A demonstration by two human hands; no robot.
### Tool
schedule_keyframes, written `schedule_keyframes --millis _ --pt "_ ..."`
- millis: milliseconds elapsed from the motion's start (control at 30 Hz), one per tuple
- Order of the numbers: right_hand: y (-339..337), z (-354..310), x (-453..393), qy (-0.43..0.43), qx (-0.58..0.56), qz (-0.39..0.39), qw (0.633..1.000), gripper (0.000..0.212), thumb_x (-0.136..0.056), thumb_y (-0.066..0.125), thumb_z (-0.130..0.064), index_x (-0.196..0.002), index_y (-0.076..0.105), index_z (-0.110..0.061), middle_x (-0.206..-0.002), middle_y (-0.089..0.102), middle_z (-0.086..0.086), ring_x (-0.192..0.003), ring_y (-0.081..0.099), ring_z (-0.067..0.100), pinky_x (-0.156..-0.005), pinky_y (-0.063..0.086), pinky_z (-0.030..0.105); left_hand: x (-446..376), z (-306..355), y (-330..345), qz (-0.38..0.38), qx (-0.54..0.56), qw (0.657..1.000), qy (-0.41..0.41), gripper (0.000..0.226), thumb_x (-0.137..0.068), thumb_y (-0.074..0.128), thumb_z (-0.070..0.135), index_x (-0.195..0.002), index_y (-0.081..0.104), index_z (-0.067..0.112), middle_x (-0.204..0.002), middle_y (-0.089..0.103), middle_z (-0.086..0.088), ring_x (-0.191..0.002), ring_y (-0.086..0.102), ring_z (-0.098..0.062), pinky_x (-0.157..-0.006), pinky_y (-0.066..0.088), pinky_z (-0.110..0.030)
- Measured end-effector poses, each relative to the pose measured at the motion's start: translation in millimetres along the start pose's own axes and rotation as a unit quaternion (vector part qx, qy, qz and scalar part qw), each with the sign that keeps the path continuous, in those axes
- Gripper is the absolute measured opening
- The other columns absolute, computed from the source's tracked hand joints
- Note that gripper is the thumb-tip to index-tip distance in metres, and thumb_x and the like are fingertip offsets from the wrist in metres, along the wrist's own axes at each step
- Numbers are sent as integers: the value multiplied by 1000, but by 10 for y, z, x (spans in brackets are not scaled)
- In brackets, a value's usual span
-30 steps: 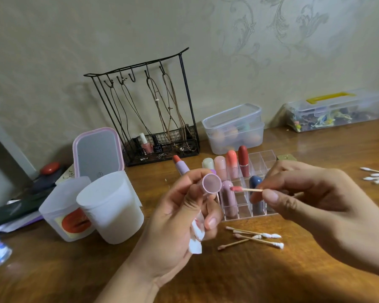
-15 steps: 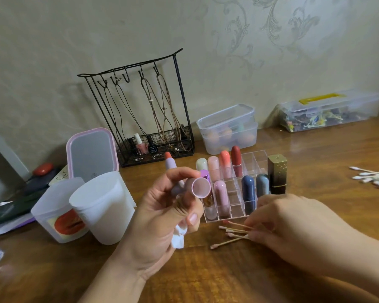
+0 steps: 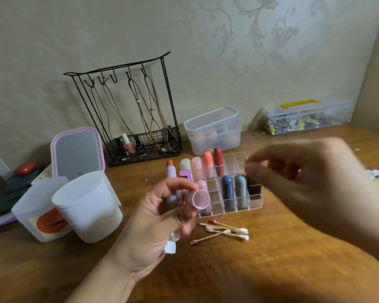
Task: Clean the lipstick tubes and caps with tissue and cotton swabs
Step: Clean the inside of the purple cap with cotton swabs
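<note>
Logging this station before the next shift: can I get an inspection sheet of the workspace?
Surface: wooden table, bare at the front.
Job's things: organizer with lipsticks; used swabs; cap, lipstick, tissue in left hand.
Clutter: two cups, mirror.
Hands: right hand blurred, raised above organizer.
Cables: nothing seen.
Surroundings: wire rack, two clear boxes, patterned wall.
</note>
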State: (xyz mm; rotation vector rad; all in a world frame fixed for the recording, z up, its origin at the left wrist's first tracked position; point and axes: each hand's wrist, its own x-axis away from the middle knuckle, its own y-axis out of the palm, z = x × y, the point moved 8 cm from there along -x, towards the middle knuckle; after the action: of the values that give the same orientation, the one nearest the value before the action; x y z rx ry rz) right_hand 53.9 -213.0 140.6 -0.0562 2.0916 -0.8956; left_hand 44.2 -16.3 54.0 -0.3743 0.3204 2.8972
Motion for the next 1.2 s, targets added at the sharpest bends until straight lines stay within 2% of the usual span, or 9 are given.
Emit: schedule_keyframes --millis 100,200,267,400,533,600,733,1000,1200 --pt "-574 235 -98 18 -117 131 984 11 -84 69 -44 -78 74 -36 -56 59 -13 -43 48 8 -47 36 15 14 -44 17 20 -2 1000 -16 48 -53 93 31 -91 71 15 -68 59 -6 -49 48 -11 -46 37 -22" --pt "-863 839 -188 107 -138 175 969 4 -80 73 -37 -81 76 -35 -51 58 -7 -44 44 12 -53 36 29 3 -86 8 39 32 998 -28 55 -46 96 29 -91 69 12 -70 56 -11 -47 46 -14 -44 36 -22" --pt "-863 1284 -164 179 -60 146 971 3 -82 74 -27 -80 77 -28 -54 60 -4 -48 47 12 -55 40 29 -7 -109 -11 50 47 997 -29 57 -42 98 28 -89 69 13 -71 55 -11 -45 45 -14 -43 36 -22" --pt "-595 2054 142 296 158 -18 942 9 -82 73 -23 -87 78 -28 -74 65 -9 -72 60 20 -72 48 27 -14 -163 12 63 48 996 -38 63 -35 100 27 -87 69 12 -66 56 -11 -43 45 -13 -41 34 -21" --pt "-343 2320 337 329 225 -170 901 22 -81 73 -23 -71 66 -40 -79 62 -13 -81 60 19 -78 51 31 -18 -210 53 76 13 996 -49 67 -27 100 30 -83 69 11 -59 53 -12 -40 45 -15 -37 37 -22" --pt "-320 2361 369 341 231 -178 894 21 -81 74 -27 -68 63 -41 -84 66 -8 -83 62 20 -76 53 32 -25 -201 111 77 -13 996 -45 67 -21 100 33 -77 70 12 -55 54 -11 -38 44 -16 -36 37 -22" --pt "-400 2375 375 345 270 -130 890 12 -86 65 -27 -83 68 -39 -94 66 0 -90 63 27 -72 46 29 -24 -194 177 82 -12 996 -46 69 -15 100 34 -73 70 10 -55 56 -11 -36 44 -17 -39 38 -18" --pt "-325 2437 418 365 262 -164 878 15 -87 68 -25 -78 65 -36 -89 65 -2 -84 61 23 -69 51 32 13 -145 188 77 -27 996 -48 70 -21 100 33 -79 70 9 -61 55 -11 -41 45 -16 -39 39 -19" --pt "-297 2486 384 350 276 -138 884 7 -96 55 -27 -92 60 -30 -96 63 4 -95 56 28 -80 52 38 36 -47 197 89 -77 993 -23 69 -24 98 43 -80 72 11 -65 58 -11 -45 47 -17 -42 41 -20"
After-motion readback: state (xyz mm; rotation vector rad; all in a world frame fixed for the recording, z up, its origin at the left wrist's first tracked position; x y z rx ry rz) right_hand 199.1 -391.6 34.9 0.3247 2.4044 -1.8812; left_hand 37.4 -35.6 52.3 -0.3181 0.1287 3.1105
